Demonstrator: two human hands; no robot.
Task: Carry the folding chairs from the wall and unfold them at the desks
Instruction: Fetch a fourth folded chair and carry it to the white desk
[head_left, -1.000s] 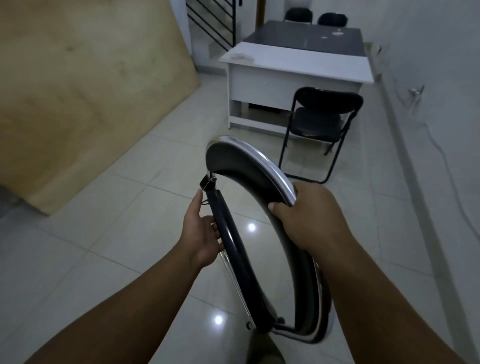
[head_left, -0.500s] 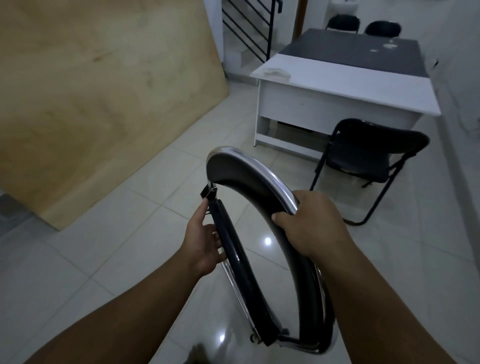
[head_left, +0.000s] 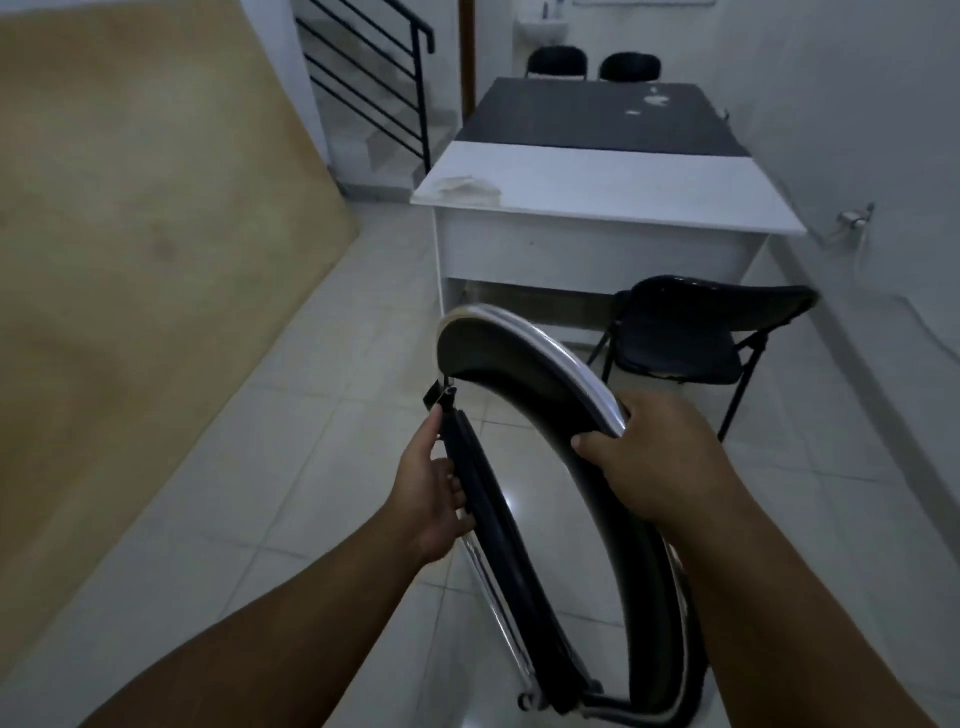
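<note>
Folding chair (head_left: 498, 353) hangs partly splayed between both hands: left hand (head_left: 434, 493) curled round its dark seat edge, right hand (head_left: 654, 462) gripping the chrome back rail. The white desk (head_left: 597, 192) has drawn closer, so unfolding beside the open chair (head_left: 691, 338) looks imminent

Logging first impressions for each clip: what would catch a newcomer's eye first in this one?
The folded chair, gripped by the left hand and right hand, fills the lower centre. Beyond it, an unfolded black chair stands at the near side of the white desk. A big plywood sheet covers the left.
</note>
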